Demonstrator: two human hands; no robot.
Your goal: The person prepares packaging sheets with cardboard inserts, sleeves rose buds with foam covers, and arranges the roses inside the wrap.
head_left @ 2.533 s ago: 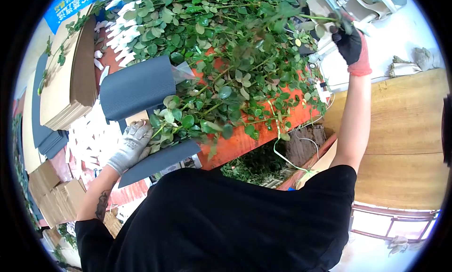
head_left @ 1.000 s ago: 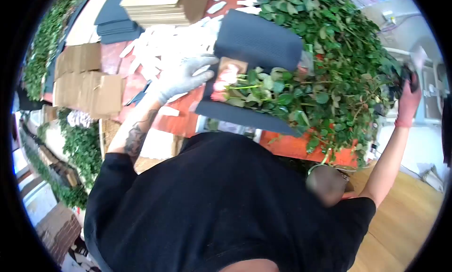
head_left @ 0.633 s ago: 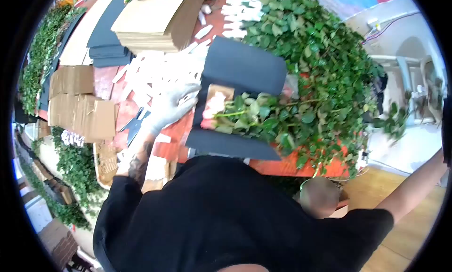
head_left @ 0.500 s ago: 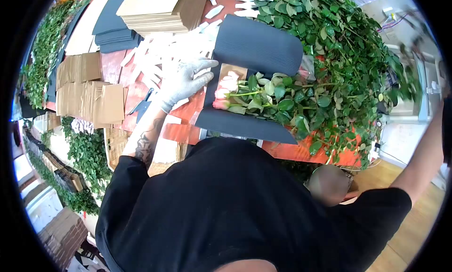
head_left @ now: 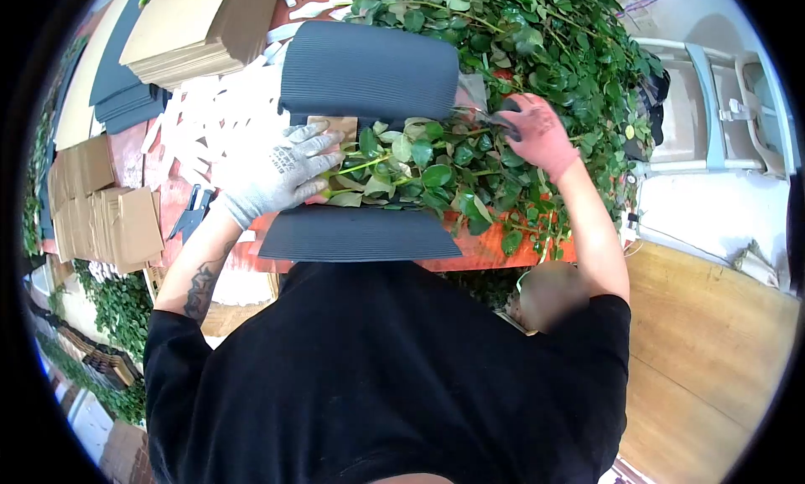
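Note:
My left hand (head_left: 283,172), in a pale grey glove, lies with its fingers outstretched over the flower heads of the roses, hiding most of them. Leafy rose stems (head_left: 411,161) run rightward from beneath it across dark corrugated cardboard, whose front flap (head_left: 360,235) lies toward me and whose back part (head_left: 369,69) curves up behind. A piece of brown cardboard (head_left: 335,126) shows beside the fingertips. My right hand (head_left: 539,139), in a pink glove with dark finger patches, is closed at the stem end among the leaves. What it grips is too small to make out.
A large heap of leafy stems (head_left: 537,44) covers the back right. White paper strips (head_left: 197,124) lie to the left, near stacks of brown cardboard (head_left: 105,207) and a tall pile of sheets (head_left: 180,31). A dark blue tool (head_left: 193,212) rests by my left wrist.
My right hand has come in from the far right to the stems. My left hand has moved from the cardboard's left edge onto the rose heads. The view has shifted right.

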